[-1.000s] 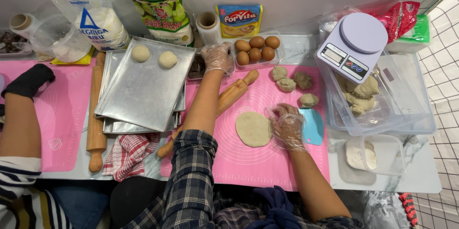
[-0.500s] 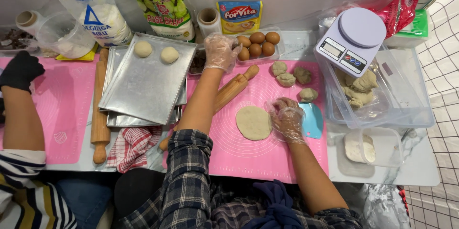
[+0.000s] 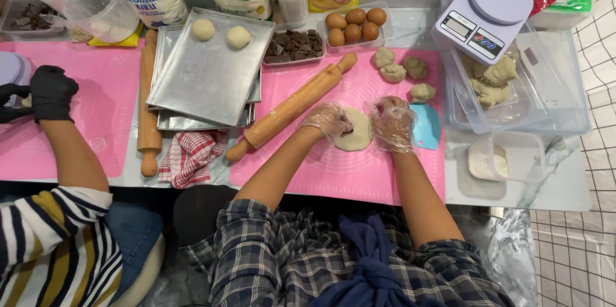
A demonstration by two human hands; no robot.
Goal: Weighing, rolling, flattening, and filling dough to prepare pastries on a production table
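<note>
Both my hands wear clear plastic gloves and meet over a flattened pale dough disc [image 3: 357,137] on the pink mat [image 3: 359,172]. My left hand [image 3: 328,121] curls over the disc's left edge, with a small dark bit under its fingertips. My right hand [image 3: 393,125] grips the disc's right edge. A wooden rolling pin [image 3: 292,107] lies diagonally just left of my left hand. A tray of dark chocolate pieces [image 3: 293,47] sits behind it.
Several dough balls [image 3: 399,71], a blue scraper [image 3: 427,126], eggs [image 3: 354,25], a scale [image 3: 484,15] and a clear tub of dough [image 3: 497,82] lie right and behind. Stacked metal trays [image 3: 208,79] hold two dough balls. A co-worker's black-gloved hand [image 3: 51,92] works at left.
My left hand has come back from the far chocolate tray to the dough disc. My right hand has closed in on the disc's right edge.
</note>
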